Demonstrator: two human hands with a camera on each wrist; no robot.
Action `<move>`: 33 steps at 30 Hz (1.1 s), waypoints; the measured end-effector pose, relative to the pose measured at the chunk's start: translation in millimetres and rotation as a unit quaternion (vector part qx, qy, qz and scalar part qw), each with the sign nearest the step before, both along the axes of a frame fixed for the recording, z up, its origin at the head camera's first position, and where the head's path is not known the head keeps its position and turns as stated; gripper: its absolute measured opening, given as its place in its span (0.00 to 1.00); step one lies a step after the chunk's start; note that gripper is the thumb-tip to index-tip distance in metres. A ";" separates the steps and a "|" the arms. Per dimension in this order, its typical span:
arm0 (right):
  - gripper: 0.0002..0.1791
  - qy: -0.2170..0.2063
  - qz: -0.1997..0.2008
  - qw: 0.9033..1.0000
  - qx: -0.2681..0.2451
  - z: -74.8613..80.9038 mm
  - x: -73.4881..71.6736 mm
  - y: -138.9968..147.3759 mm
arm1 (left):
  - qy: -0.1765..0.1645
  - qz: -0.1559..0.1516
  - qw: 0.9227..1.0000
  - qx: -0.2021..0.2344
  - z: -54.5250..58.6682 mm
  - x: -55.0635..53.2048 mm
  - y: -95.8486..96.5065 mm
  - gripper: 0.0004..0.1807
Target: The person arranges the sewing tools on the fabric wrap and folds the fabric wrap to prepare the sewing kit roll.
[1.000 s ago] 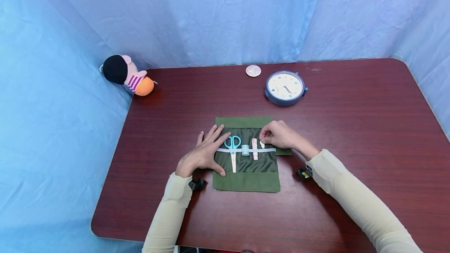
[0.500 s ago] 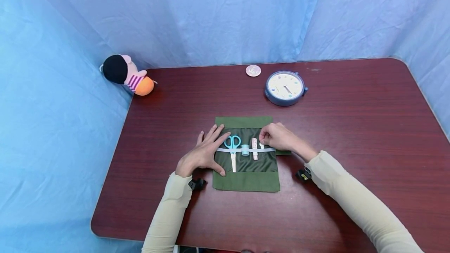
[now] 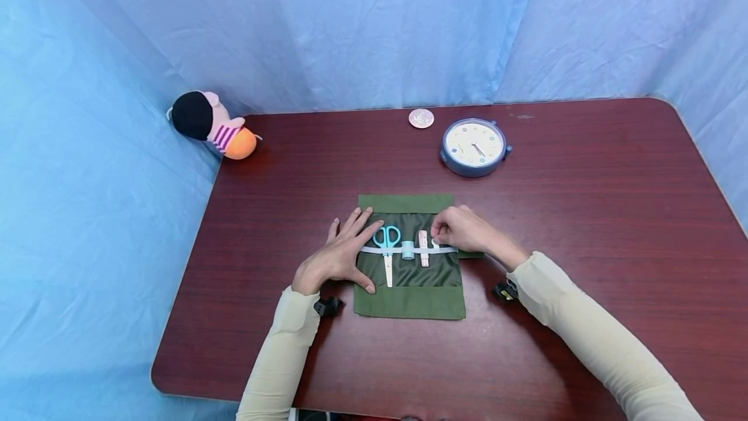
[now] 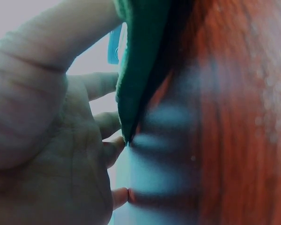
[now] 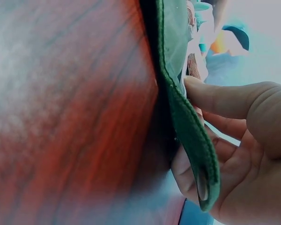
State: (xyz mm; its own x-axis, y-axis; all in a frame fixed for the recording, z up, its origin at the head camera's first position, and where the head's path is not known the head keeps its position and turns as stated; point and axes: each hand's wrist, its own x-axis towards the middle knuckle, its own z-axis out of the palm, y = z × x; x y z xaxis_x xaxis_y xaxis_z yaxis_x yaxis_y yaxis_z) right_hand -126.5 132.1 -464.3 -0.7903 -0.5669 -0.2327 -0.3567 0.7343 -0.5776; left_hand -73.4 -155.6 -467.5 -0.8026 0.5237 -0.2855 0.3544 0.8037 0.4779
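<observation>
three things sit threaded under the white band (image 3: 371, 250) of the green cloth kit (image 3: 409, 304): blue-handled scissors (image 3: 387, 236), a pale blue spool (image 3: 407, 246) and a pink-and-white strip (image 3: 423, 238). a fourth, a small white piece (image 3: 435, 243), is at the band's right end, partly hidden by the right hand (image 3: 467, 227), whose thumb and forefinger pinch it. the left hand (image 3: 337, 257) lies spread over the kit's left edge, its fingers straight and grasping nothing, seemingly steadying the cloth.

judging by this, the filling is nearly done: three pieces look settled, and the white one seems to want only its final seating; whether it is fully under the band i cannot tell. the kit lies unfolded, so closing it would be left if that is wanted, and the tab (image 3: 472, 255) on its right side is unfastened.

as for room, the kit lies nearer the front edge of the surface (image 3: 608, 213) than the back, with a strip of wood before it. the widest space is to the right; the left offers less, though plenty. beyond the kit, the clock (image 3: 474, 146) and a round disc (image 3: 421, 118) limit reach, while the plush toy (image 3: 224, 125) is well apart, at the far left corner.
</observation>
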 end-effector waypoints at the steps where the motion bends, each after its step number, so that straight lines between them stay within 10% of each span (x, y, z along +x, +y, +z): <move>1: 0.04 0.001 0.002 1.000 0.000 -0.1 0.0 0.3 | 0.000 0.000 1.000 -0.001 0.0 0.0 0.1 0.71; 18: 0.05 0.051 0.056 0.996 -0.037 15.6 6.6 11.8 | -0.012 0.001 1.000 -0.007 0.4 -1.2 1.8 0.72; 33: 0.11 0.146 0.187 0.971 -0.009 32.0 101.0 5.4 | 0.018 0.002 0.999 0.032 22.8 -18.2 5.3 0.63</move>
